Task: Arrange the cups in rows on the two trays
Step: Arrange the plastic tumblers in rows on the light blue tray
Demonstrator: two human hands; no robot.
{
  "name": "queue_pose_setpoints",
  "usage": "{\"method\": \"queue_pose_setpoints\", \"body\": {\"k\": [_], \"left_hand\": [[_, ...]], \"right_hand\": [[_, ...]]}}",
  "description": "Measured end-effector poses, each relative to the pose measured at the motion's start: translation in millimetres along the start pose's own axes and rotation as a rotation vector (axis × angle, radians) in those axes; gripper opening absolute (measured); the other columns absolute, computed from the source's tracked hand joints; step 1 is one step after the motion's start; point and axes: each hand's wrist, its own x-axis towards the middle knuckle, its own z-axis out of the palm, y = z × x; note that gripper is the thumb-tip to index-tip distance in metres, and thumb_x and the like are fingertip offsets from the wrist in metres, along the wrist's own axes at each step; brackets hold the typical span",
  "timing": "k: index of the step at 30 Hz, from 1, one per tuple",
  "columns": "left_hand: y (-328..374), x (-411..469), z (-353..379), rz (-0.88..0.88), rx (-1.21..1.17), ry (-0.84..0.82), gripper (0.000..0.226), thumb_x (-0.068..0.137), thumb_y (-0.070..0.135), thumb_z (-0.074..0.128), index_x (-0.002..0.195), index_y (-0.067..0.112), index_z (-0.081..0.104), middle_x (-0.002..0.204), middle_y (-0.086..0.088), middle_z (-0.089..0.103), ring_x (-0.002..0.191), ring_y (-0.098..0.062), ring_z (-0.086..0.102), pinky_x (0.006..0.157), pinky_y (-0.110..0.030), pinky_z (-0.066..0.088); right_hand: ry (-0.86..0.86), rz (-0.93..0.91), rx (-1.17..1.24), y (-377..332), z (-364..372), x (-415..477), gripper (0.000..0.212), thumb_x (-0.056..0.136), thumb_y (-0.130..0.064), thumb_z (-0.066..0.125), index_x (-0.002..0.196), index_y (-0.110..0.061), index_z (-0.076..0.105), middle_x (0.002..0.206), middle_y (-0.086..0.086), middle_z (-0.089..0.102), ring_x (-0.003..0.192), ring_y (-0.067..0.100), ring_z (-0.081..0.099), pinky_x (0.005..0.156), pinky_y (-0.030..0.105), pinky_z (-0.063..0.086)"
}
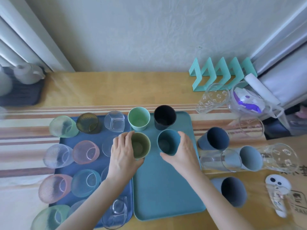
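— Where are we with the cups?

— Our left hand [123, 151] is wrapped round the olive cup [140, 145], and our right hand [181, 151] is curled round the blue cup [168, 141]. Both cups stand upright on the teal tray [166, 188], in a second row just behind the mint cup [138, 118] and the black cup [164, 117].

— How will they handle?

— They look like light, stiff plastic, matte enough not to slip; we judge a hold round the side wall below the rim is safest.

— And the rest?

— The blue tray [79, 140] alongside is full of glasses, which look fragile and slick. More cups lie on the desk [116, 90] to the right, among them a dark blue cup [214, 138] near the teal tray.
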Motion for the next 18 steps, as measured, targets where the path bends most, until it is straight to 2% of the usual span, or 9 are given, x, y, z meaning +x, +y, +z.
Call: {"method": "queue_pose_setpoints", "body": {"k": [9,13,18], "left_hand": [[4.4,4.2,10.6,0.002,-0.021,0.016,0.089,0.056,0.025,0.082,0.132,0.007,0.041,0.12,-0.011,0.05,0.107,-0.023,0.034,0.088,-0.039,0.044],[10.7,9.0,12.9,-0.004,-0.044,0.019,0.089,0.059,0.027,0.083,0.134,0.008,0.04,0.123,-0.011,0.049,0.112,-0.028,0.039,0.084,-0.04,0.046],[9.0,7.7,18.2,0.001,-0.103,0.002,0.089,0.059,0.027,0.083,0.134,0.007,0.039,0.124,-0.012,0.046,0.113,-0.03,0.041,0.091,-0.037,0.042]], "right_hand": [[0.01,0.01,0.0,6.5,17.6,1.2,0.088,0.066,-0.041,0.077,0.135,-0.013,0.03,0.129,0.001,0.042,0.122,0.02,0.039,0.094,0.029,0.036],[0.026,0.005,-0.014,7.4,17.7,4.9,0.087,0.066,-0.041,0.077,0.134,-0.013,0.031,0.128,0.001,0.042,0.121,0.02,0.039,0.093,0.03,0.038],[0.011,0.02,-0.01,11.6,13.9,5.4,0.086,0.067,-0.042,0.075,0.135,-0.015,0.029,0.13,-0.001,0.041,0.122,0.019,0.038,0.09,0.029,0.038]]}}
